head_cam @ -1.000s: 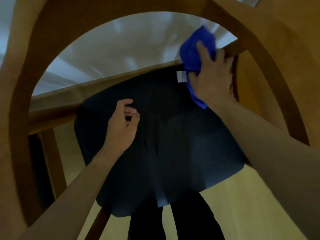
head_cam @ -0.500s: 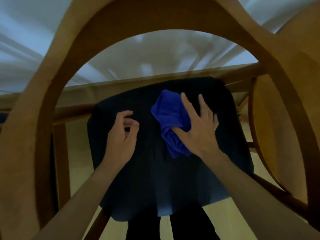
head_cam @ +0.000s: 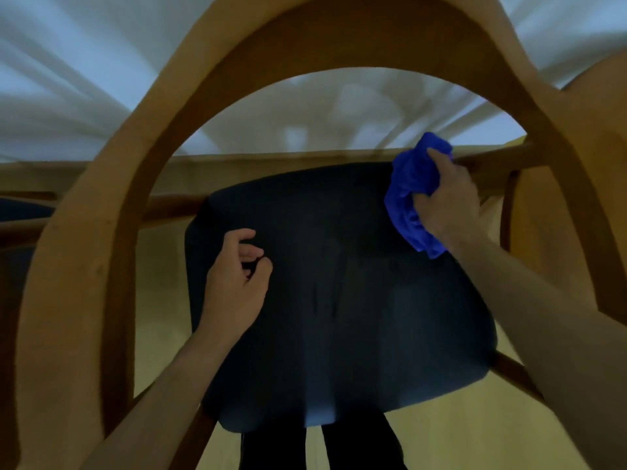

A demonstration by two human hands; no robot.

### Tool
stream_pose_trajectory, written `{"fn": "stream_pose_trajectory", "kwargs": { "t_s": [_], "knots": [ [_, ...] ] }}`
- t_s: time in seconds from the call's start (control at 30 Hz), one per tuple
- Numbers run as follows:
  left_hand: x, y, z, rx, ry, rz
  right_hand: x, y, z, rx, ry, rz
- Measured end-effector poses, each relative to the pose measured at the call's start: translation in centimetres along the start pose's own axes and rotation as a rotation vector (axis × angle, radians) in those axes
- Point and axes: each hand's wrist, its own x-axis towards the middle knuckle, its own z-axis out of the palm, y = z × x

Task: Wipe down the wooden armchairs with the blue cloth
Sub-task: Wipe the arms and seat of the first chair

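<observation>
I look down through the curved wooden back of an armchair (head_cam: 339, 39) onto its dark seat cushion (head_cam: 339, 283). My right hand (head_cam: 448, 201) grips the bunched blue cloth (head_cam: 407, 195) at the far right corner of the cushion, against the wooden rail (head_cam: 488, 159). My left hand (head_cam: 237, 283) hovers over the cushion's left part with fingers loosely curled and nothing in them.
A white cloth-covered table (head_cam: 101, 96) stands beyond the chair. Another wooden chair back (head_cam: 590, 137) is close on the right, and a third chair's dark seat (head_cam: 17, 212) shows at the left edge. Pale wooden floor (head_cam: 475, 435) lies below; my dark trouser legs (head_cam: 322, 446) are under the seat.
My right hand has swept the blue cloth from the middle of the cushion back to its far right corner by the rail. My left hand has barely moved.
</observation>
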Motion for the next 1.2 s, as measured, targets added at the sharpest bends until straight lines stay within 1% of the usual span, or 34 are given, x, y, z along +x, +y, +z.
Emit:
{"fn": "stream_pose_trajectory", "kwargs": {
  "t_s": [0.1,0.17,0.23,0.3,0.33,0.37,0.43,0.5,0.53,0.57,0.6,0.63,0.7,0.73,0.77,0.87,0.97,1.0,1.07,1.13,1.2],
  "knots": [
    [-0.3,0.2,-0.8,0.022,0.029,-0.112,-3.3,-5.5,4.4,0.083,-0.016,-0.110],
    [-0.8,0.0,-1.5,-0.026,0.079,-0.215,-6.2,-9.8,7.7,0.017,-0.079,-0.210],
    [-2.0,-0.3,-2.4,-0.090,0.155,-0.305,-9.1,-13.7,10.1,0.009,-0.211,-0.329],
    [-3.4,-0.8,-2.8,-0.134,0.207,-0.362,-11.7,-15.6,11.4,0.015,-0.389,-0.484],
    [-4.1,-1.0,-2.8,-0.149,0.221,-0.382,-12.3,-15.6,11.6,-0.007,-0.441,-0.542],
    [-4.7,-1.3,-2.7,-0.163,0.231,-0.397,-12.4,-15.1,11.3,-0.019,-0.446,-0.571],
    [-5.5,-1.7,-2.5,-0.183,0.246,-0.418,-11.0,-12.7,9.2,0.035,-0.339,-0.522],
    [-5.6,-2.0,-2.4,-0.194,0.248,-0.411,-8.0,-8.4,6.1,0.107,-0.150,-0.383],
    [-5.5,-2.0,-2.4,-0.198,0.242,-0.405,-6.1,-5.5,4.1,0.003,-0.070,-0.297],
    [-5.3,-2.0,-2.3,-0.203,0.238,-0.403,-4.4,-2.4,2.1,-0.185,-0.037,-0.210],
    [-5.1,-2.0,-2.3,-0.210,0.239,-0.401,-3.2,0.2,0.3,-0.343,-0.063,-0.134],
    [-4.8,-1.9,-2.2,-0.216,0.243,-0.396,-2.5,2.1,-0.8,-0.420,-0.119,-0.092],
    [-4.1,-1.7,-2.1,-0.216,0.251,-0.387,-2.4,3.3,-0.9,-0.416,-0.220,-0.085],
    [-3.8,-1.5,-2.0,-0.215,0.249,-0.386,-2.8,2.8,-0.2,-0.403,-0.219,-0.083],
    [-3.5,-1.4,-1.9,-0.217,0.244,-0.386,-3.3,2.1,0.7,-0.391,-0.171,-0.071],
    [-2.7,-1.2,-2.2,-0.226,0.258,-0.374,-4.5,-0.9,3.5,-0.307,0.050,-0.008],
    [-2.3,-1.2,-2.7,-0.219,0.283,-0.349,-4.4,-3.3,5.0,-0.195,0.135,0.021],
    [-2.3,-1.3,-2.9,-0.220,0.287,-0.345,-4.1,-4.2,5.3,-0.172,0.140,0.011],
    [-2.4,-1.4,-3.1,-0.222,0.296,-0.344,-4.4,-6.8,6.5,-0.219,0.110,-0.073],
    [-2.6,-1.5,-3.1,-0.224,0.306,-0.354,-5.9,-10.6,8.8,-0.246,0.042,-0.219],
    [-3.0,-1.8,-3.2,-0.212,0.355,-0.393,-8.8,-14.6,11.3,-0.169,-0.044,-0.361]
  ]
}}
